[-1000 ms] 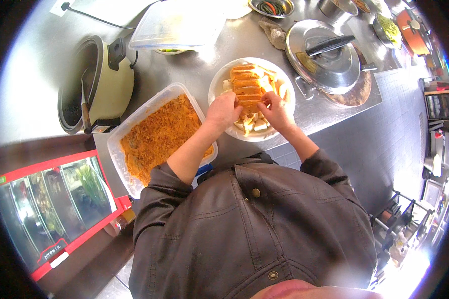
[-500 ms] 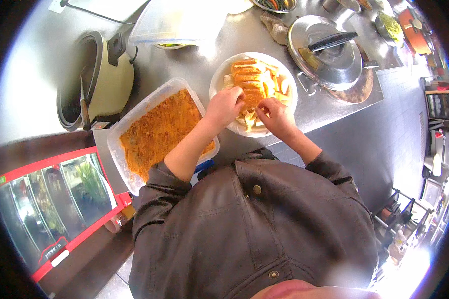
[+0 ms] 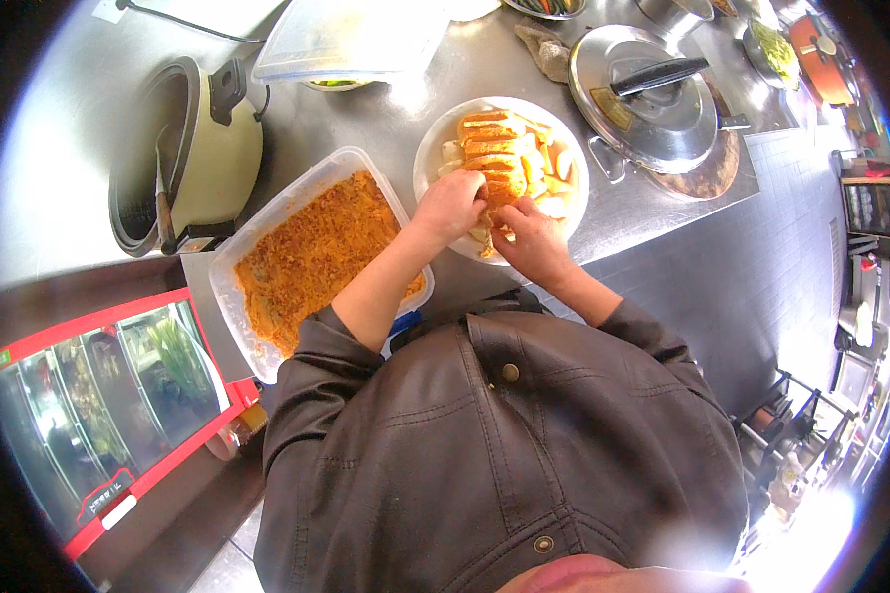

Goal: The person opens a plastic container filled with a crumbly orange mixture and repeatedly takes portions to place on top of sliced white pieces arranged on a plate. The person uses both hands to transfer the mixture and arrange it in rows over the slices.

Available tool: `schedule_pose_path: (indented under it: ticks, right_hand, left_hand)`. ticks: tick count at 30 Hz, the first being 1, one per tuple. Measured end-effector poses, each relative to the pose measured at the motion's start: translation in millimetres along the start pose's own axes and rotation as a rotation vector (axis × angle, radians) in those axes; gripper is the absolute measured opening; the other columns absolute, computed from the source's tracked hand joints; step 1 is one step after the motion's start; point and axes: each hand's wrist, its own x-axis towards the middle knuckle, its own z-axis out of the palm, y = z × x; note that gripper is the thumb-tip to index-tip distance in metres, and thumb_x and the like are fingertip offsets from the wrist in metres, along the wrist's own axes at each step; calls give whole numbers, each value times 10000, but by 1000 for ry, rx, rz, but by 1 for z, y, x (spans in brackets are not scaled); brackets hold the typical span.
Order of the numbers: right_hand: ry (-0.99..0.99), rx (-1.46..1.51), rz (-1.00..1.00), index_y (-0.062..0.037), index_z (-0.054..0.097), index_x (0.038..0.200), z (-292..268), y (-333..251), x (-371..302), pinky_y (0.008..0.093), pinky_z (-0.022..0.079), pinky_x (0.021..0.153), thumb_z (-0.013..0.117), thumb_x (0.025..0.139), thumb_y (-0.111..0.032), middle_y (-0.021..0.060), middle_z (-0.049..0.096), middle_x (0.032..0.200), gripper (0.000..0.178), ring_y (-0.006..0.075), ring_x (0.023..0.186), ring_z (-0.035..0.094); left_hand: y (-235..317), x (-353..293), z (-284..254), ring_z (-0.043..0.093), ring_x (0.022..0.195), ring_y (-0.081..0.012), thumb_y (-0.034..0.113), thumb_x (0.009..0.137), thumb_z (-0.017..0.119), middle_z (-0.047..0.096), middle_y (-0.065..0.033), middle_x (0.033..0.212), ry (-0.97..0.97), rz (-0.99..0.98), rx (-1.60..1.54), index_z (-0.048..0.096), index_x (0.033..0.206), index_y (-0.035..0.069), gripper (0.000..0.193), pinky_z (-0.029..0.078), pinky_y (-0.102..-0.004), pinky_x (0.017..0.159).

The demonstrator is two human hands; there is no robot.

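Observation:
A round white plate [image 3: 433, 138] holds a row of orange-coated food slices [image 3: 494, 148] with pale wedge-shaped pieces [image 3: 562, 168] beside them. At the near end of the row, my left hand [image 3: 453, 206] has its fingers curled down onto the food. My right hand [image 3: 532, 239] is pinched close beside it over the near part of the plate. Both sets of fingertips are on a coated piece there, partly hidden by the fingers. Below my left forearm and to its left sits a clear plastic tub [image 3: 229, 272] filled with orange-brown coated food [image 3: 311, 252].
A cream-coloured rice cooker [image 3: 229, 163] stands open at the left, a utensil inside. Behind are a clear plastic lid [image 3: 351, 40] and a cloth [image 3: 544, 51]. A lidded steel pot [image 3: 653, 104] stands right of the plate, near the counter edge. A red-framed glass-front fridge [image 3: 119, 395] is lower left.
My right hand has moved slightly left and nearer to my left hand, over the near end of the row. My left hand has barely shifted.

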Motion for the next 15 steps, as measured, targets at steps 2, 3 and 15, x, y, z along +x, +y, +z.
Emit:
schedule_pose_path:
  ticks: [2, 3, 15]
  right_hand:
    - [-39, 17, 41, -72, 582, 915, -3, 0, 3, 459, 502, 661, 636, 798, -230, 162, 585, 898, 204, 374, 762, 607]
    - [-58, 26, 61, -72, 583, 905, -4, 0, 3, 459, 502, 660, 634, 799, -230, 163, 584, 894, 197, 377, 759, 607]
    - [-85, 40, 74, -67, 621, 854, 0, -3, 1, 421, 501, 662, 628, 796, -247, 105, 603, 807, 189, 325, 726, 613]
  left_hand:
    - [0, 0, 0, 586, 887, -371, 122, 753, 626, 616, -195, 902, -2, -2, 7, 591, 845, 14, 146, 466, -446, 783]
    - [0, 0, 0, 586, 888, -370, 124, 752, 630, 616, -195, 901, -1, 4, 9, 591, 846, 15, 149, 465, -445, 785]
    - [4, 1, 1, 597, 862, -364, 169, 728, 686, 610, -194, 879, 14, 36, 102, 582, 841, 19, 214, 480, -434, 758]
